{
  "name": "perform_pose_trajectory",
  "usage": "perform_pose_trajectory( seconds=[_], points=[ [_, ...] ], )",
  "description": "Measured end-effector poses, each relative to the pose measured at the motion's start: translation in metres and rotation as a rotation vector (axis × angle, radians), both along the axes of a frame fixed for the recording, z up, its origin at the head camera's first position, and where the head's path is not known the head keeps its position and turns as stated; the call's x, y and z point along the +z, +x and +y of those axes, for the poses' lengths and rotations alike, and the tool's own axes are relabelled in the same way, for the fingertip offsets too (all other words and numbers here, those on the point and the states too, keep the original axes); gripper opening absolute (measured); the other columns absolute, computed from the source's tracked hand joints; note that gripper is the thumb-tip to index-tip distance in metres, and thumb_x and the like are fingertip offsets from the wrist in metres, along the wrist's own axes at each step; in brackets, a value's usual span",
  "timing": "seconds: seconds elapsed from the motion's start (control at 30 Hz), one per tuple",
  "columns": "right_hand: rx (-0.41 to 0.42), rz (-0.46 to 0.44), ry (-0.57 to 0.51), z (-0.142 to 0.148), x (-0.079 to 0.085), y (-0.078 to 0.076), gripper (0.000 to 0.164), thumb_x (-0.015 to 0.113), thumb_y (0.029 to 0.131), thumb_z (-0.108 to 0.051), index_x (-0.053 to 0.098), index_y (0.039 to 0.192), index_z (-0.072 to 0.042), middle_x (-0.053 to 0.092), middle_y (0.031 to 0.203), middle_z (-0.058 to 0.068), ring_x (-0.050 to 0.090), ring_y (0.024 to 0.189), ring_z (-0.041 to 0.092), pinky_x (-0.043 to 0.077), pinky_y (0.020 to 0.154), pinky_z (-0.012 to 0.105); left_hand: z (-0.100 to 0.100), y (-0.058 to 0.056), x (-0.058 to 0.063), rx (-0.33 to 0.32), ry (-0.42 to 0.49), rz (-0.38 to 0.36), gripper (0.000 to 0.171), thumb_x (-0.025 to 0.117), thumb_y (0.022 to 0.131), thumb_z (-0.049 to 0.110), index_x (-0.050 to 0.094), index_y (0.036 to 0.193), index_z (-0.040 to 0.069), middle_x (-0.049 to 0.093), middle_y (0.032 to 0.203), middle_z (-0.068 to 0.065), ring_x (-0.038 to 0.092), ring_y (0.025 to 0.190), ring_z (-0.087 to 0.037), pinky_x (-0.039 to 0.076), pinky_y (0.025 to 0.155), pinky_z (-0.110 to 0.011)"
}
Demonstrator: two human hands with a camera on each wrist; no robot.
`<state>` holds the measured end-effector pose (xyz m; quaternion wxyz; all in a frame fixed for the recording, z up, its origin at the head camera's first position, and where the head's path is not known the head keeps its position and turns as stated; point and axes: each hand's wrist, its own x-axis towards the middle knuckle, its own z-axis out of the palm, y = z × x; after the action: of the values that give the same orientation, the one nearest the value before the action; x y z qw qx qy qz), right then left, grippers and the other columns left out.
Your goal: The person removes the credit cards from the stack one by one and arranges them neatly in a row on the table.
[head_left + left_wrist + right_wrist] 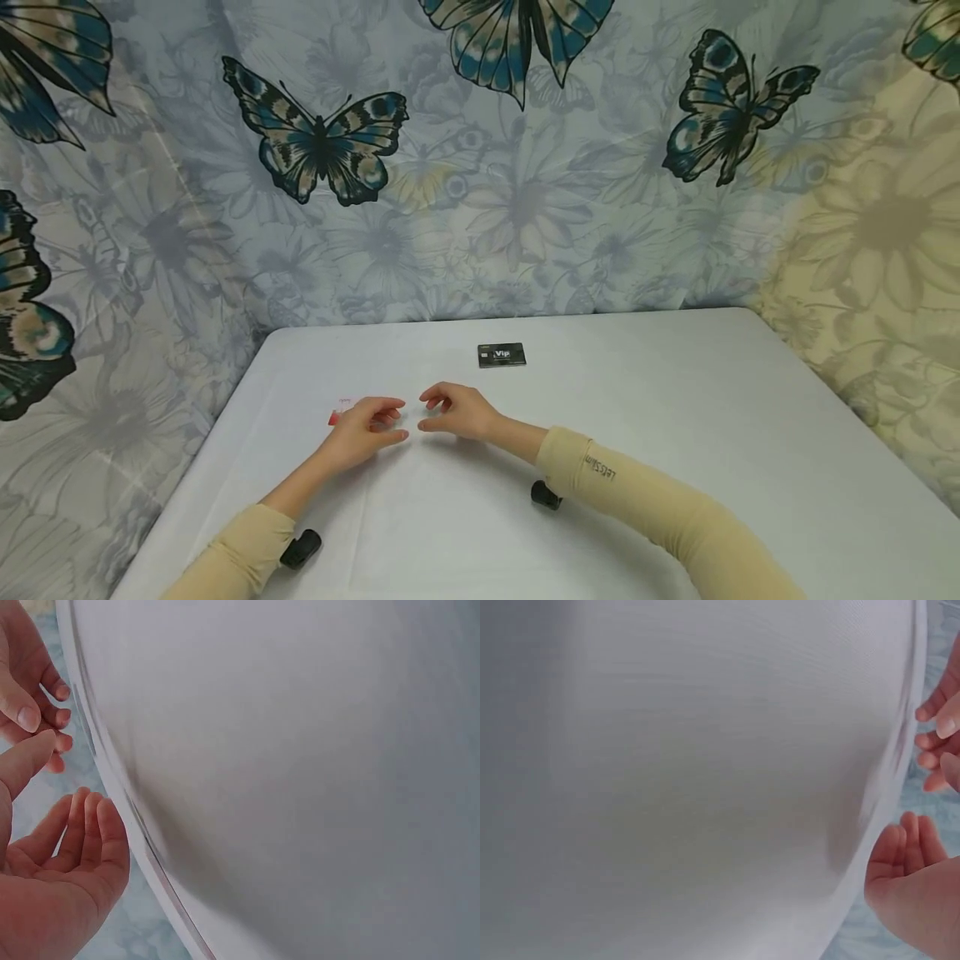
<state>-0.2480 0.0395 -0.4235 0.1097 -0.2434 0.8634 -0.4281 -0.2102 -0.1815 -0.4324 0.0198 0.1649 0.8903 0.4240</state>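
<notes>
Both hands hover over the white table, fingertips facing each other across a small gap in the head view. My left hand (362, 435) has loosely bent fingers with nothing between them. Opposite it, my right hand (463, 413) is bent the same way and holds nothing. Beyond the hands lies a black card (502, 355) marked "Vip". A red patch (334, 417) with small red print above it shows on the table beside the left hand, which partly hides it. The left wrist view has the left hand (71, 877) low and the right hand (30, 686) above it.
The white tabletop (675, 392) reaches back to a wall hanging (525, 208) printed with flowers and butterflies. Beige sleeves cover both forearms. A small black device (302, 550) sits under the left wrist, and another black device (546, 495) under the right.
</notes>
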Motion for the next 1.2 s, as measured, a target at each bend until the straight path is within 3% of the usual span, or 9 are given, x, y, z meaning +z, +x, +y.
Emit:
perform_pose_trajectory(
  seconds=[0.47, 1.2],
  points=[
    [-0.069, -0.076, -0.044, 0.048, -0.001, 0.012, 0.04, 0.077, 0.084, -0.027, 0.065, 0.118, -0.011, 0.065, 0.107, -0.001, 0.056, 0.091, 0.013, 0.047, 0.08, 0.03, 0.04, 0.006, 0.004, -0.058, 0.093, -0.043, 0.047, 0.077, 0.085, 0.019, 0.061, 0.125, 0.001, 0.064, 0.109, -0.01, 0.059, 0.098, -0.022, 0.051, 0.087, -0.038],
    [-0.191, -0.147, -0.055, 0.113, -0.006, 0.027, 0.039, 0.077, 0.085, -0.026, 0.065, 0.119, -0.011, 0.065, 0.109, 0.002, 0.057, 0.093, 0.016, 0.046, 0.079, 0.032, 0.088, 0.001, 0.003, -0.145, 0.106, -0.077, 0.045, 0.076, 0.086, 0.02, 0.062, 0.125, 0.003, 0.065, 0.109, -0.008, 0.059, 0.098, -0.02, 0.051, 0.084, -0.032]
  ],
)
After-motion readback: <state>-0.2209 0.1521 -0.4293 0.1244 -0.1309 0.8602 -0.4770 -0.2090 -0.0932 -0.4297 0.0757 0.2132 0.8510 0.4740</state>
